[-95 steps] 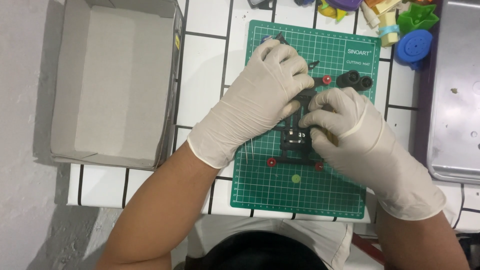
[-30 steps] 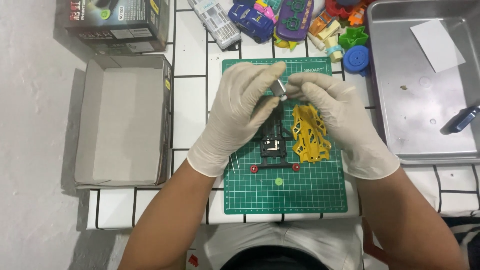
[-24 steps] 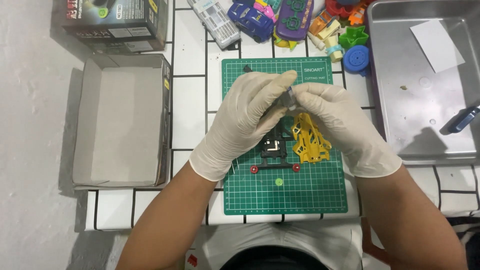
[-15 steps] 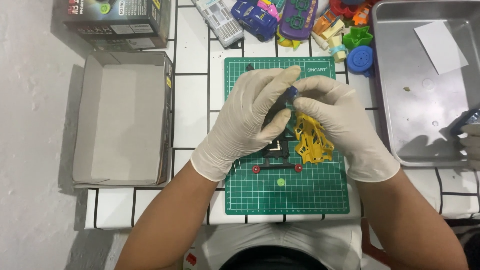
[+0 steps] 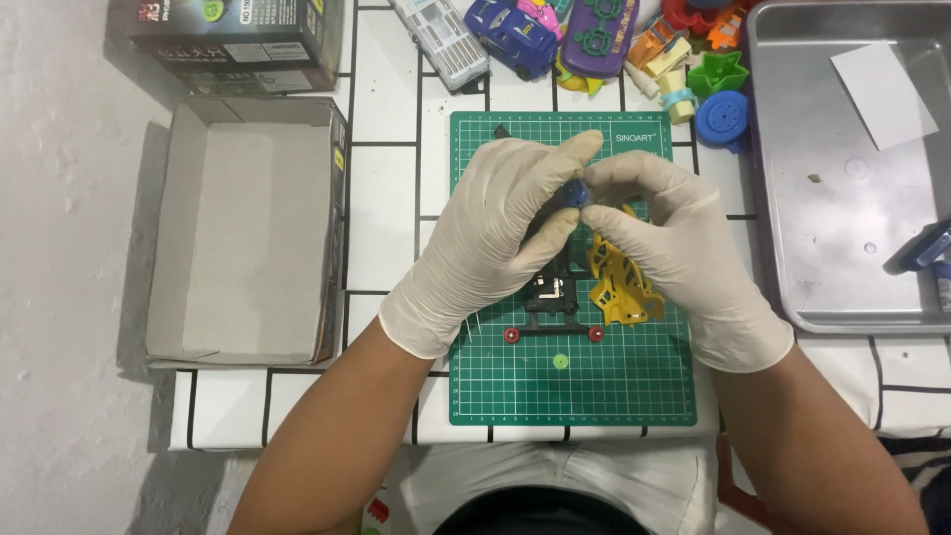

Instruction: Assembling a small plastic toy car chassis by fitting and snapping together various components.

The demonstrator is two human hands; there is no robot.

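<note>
Your table (image 5: 381,188) is white tile with dark grout lines, and a green cutting mat (image 5: 594,381) lies flat at its middle. To your left an open cardboard tray (image 5: 243,228) sits beside the mat, with a dark printed box (image 5: 233,40) just beyond it. A steel tray (image 5: 842,228) rests at your right, and bright plastic toys (image 5: 594,40) crowd the far edge.

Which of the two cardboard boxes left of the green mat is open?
The grey-lined cardboard box directly left of the green cutting mat; the dark printed box behind it is closed.
</note>
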